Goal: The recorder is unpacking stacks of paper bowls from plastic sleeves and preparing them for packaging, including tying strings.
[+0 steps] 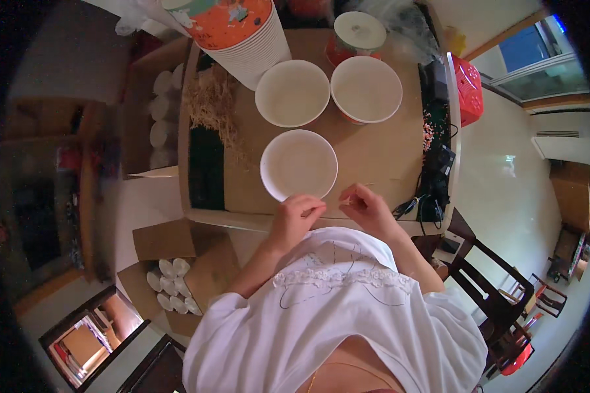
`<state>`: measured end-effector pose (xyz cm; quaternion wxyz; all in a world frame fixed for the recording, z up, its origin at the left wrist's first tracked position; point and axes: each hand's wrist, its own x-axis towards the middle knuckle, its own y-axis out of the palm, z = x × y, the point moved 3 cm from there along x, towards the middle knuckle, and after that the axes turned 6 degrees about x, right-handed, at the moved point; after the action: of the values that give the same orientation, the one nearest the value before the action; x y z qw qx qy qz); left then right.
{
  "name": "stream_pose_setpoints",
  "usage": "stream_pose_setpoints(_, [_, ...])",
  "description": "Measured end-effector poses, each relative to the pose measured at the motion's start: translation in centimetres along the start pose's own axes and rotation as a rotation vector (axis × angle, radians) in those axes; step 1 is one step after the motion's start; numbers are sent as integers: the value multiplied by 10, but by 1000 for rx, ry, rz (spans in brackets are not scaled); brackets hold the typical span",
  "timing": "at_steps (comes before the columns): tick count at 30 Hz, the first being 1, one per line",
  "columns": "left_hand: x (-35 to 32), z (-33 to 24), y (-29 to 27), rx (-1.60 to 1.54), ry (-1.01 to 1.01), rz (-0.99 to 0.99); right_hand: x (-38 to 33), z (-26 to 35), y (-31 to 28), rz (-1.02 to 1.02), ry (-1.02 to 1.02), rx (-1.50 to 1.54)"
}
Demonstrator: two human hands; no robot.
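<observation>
At the near edge of the table, my left hand is closed, its fingertips pressed together beside the near rim of a white paper bowl. What it may hold is too small to make out. Just to its right, my right hand is pinched closed, with a tiny pale bit showing at the fingertips that I cannot name. The two hands are a little apart. Behind the near bowl stand two more open bowls, one on the left and one on the right. All three look empty inside.
A tall stack of paper bowls leans at the far left, near dried tan stalks. A lidded tub stands behind. Black cables and a red basket lie right. An open carton of white cups sits lower left; a dark chair stands right.
</observation>
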<state>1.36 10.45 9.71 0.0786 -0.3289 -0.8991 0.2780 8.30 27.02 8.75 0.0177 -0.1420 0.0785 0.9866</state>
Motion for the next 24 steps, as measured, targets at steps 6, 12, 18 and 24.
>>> stream_pose_setpoints(6, [3, 16, 5, -328, -275, 20, 1, 2, -3, -113, -21, -111])
stream_pose_setpoints(12, [7, 11, 26, -663, -571, 163, -1, -2, -2, -146, -75, -72])
stream_pose_setpoints(18, [10, 16, 32, -705, -499, 235, -2, -3, -3, -148, -64, -139])
stream_pose_setpoints(24, [11, 17, 32, -729, -495, 197, 2, -7, -1, -194, -18, -105])
